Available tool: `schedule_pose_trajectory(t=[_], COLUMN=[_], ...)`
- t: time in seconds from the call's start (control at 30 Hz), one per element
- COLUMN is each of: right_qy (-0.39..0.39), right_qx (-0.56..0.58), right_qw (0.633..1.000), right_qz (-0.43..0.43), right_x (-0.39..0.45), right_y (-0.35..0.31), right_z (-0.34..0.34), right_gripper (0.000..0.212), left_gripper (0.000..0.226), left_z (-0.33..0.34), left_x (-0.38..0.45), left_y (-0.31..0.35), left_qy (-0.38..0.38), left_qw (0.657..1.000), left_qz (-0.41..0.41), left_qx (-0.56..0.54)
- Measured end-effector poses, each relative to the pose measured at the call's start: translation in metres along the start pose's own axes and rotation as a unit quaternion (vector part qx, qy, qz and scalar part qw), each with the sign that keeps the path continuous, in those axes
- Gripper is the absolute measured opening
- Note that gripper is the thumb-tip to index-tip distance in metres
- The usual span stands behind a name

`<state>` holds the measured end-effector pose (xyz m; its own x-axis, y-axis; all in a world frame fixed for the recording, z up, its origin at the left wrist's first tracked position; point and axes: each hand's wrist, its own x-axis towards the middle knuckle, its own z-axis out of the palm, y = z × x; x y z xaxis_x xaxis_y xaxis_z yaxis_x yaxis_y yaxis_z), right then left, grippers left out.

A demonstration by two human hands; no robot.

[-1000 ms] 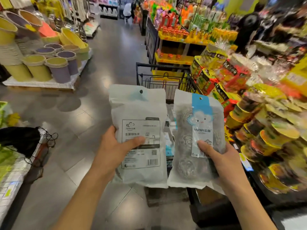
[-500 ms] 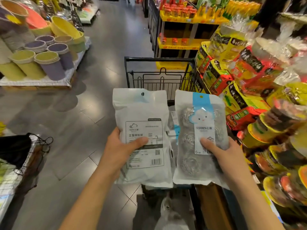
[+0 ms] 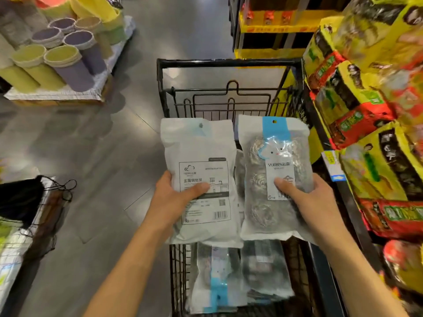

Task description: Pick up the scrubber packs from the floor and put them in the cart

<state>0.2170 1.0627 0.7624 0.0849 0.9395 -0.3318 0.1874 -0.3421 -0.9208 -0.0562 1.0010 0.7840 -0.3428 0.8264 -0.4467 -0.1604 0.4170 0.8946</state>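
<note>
Both hands [image 3: 174, 197] grip scrubber packs [image 3: 201, 156] above the cart [image 3: 229, 62].

White left pack [image 3: 201, 156], black print and barcode. Right pack [image 3: 274, 175] white, blue strip, silver scrubbers inside. Black cart [image 3: 229, 62]. Grey floor [image 3: 103, 145]. Yellow-red packets [image 3: 357, 106]. Olive and purple bins [image 3: 61, 62].

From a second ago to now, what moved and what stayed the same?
The view tipped down and closer to the cart, so both packs now hang over its basket, with more packs in sight below. Nothing was grabbed or dropped: the left hand still grips the pack showing its printed back, and the right hand still grips the blue-label pack.
</note>
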Motion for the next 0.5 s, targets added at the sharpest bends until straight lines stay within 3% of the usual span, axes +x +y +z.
schedule_pose_trajectory(t=[0.13,0.37,0.5], right_qy=[-0.009,0.009,0.012], right_qx=[-0.036,-0.079,-0.095], right_qw=[0.999,0.997,0.995], right_qz=[-0.003,0.012,0.020], right_x=[0.061,0.151,0.190], right_y=[0.027,0.095,0.131], right_z=[0.017,0.049,0.065], right_gripper=[0.050,0.063,0.070], left_gripper=[0.055,0.052,0.064], left_z=[0.016,0.040,0.044], left_x=[0.072,0.174,0.219], left_y=[-0.025,-0.095,-0.133], left_qy=[-0.004,0.004,0.005], left_qw=[1.000,0.999,0.997], left_qz=[-0.003,-0.009,-0.028], left_qx=[-0.001,0.042,0.069])
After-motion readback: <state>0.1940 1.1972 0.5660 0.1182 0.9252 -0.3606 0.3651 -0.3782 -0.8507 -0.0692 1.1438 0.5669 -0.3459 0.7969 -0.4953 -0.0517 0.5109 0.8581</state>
